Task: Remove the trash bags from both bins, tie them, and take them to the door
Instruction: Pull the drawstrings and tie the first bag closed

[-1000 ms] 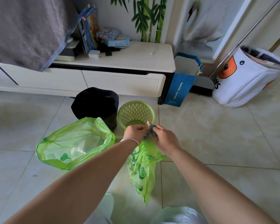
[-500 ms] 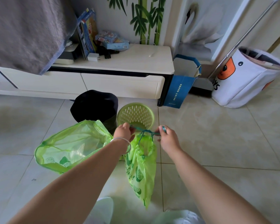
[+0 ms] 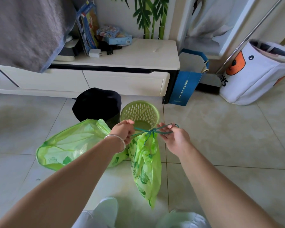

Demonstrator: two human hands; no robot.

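A small green trash bag (image 3: 146, 165) hangs in front of me from its dark green drawstring (image 3: 152, 131), which is knotted at the gathered neck. My left hand (image 3: 124, 131) pinches the string's left end. The right end is pinched by my right hand (image 3: 174, 137), and the string runs taut between them. On the floor to the left lies a second, larger green bag (image 3: 69, 148), its mouth wide open. Behind the bags stand a green perforated bin (image 3: 140, 112) and a black bin (image 3: 97, 104), side by side.
A low white cabinet (image 3: 122, 63) with boxes on top runs along the wall behind the bins. A blue paper bag (image 3: 186, 83), a metal pole (image 3: 247, 37) and a white fabric basket (image 3: 257, 73) stand at the right. A grey cloth (image 3: 23, 30) hangs at upper left.
My hands were together at the bag's neck and have moved apart, drawing the drawstring ends out sideways and tightening the knot.
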